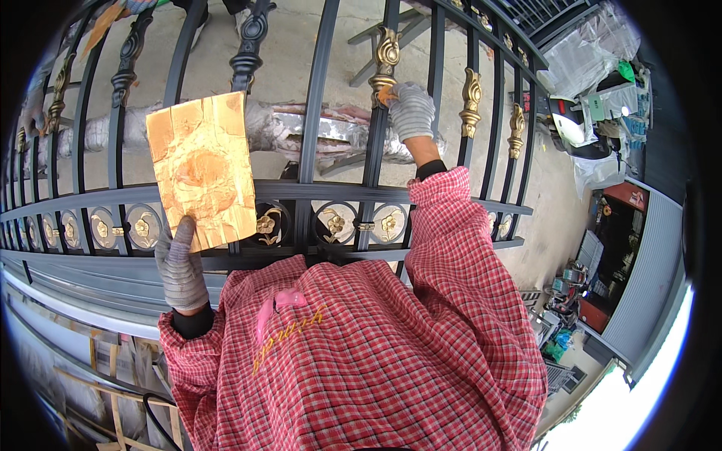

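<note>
My left hand (pixel 180 267), in a pale striped work glove, grips the lower edge of a cardboard piece (pixel 207 135) with its thumb on top. A smeared patch of gold paint (pixel 201 179) covers the middle of the cardboard. My right hand (pixel 414 111), gloved alike, is closed around a small orange piece (pixel 386 95) whose kind I cannot make out. That piece touches the lower part of a gold-coloured ornament (pixel 387 51) on a dark metal fence bar. To the right, another bar carries a gold ornament (pixel 471 101); an ornament (pixel 247 49) to the left is still dark.
The dark fence panel (pixel 308 98) lies in front of me, with a lower rail of gold flower rings (pixel 335 224). A wrapped support tube (pixel 131 134) runs beneath it. At the far left is another person's gloved hand (pixel 34 113). Plastic-covered goods (pixel 590 56) lie at right.
</note>
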`<state>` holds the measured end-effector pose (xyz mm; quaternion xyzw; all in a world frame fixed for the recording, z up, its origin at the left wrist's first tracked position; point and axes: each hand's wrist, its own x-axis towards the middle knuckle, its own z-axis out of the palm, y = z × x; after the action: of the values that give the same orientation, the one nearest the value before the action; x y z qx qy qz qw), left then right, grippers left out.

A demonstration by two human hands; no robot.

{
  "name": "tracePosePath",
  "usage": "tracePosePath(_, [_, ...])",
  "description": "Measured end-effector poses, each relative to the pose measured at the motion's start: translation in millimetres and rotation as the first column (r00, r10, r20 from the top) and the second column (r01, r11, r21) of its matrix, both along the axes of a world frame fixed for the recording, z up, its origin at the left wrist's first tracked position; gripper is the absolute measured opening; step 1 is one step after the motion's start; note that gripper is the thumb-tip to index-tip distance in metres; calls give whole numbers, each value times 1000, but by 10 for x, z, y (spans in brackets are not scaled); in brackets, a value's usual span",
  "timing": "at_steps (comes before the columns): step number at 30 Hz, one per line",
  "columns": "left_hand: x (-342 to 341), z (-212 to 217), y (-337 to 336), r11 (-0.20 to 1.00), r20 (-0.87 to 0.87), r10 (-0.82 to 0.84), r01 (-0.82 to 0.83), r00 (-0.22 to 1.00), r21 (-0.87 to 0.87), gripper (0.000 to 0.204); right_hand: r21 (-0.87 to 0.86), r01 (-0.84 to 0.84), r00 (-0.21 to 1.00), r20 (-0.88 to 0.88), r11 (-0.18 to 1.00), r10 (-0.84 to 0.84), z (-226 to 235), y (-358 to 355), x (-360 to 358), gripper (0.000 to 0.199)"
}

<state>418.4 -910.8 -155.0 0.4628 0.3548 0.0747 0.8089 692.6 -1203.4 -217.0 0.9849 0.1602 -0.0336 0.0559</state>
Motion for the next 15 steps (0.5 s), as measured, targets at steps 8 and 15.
tracePosePath(8, [200, 108, -29, 999, -9, -30, 30, 999, -44, 44, 131, 79, 997, -19, 988, -77, 79, -323, 64, 18])
tracePosePath(15, [341, 157, -52, 994, -30, -104, 104, 994, -16, 43, 53, 167, 983, -87, 985, -162, -158, -351, 63, 18])
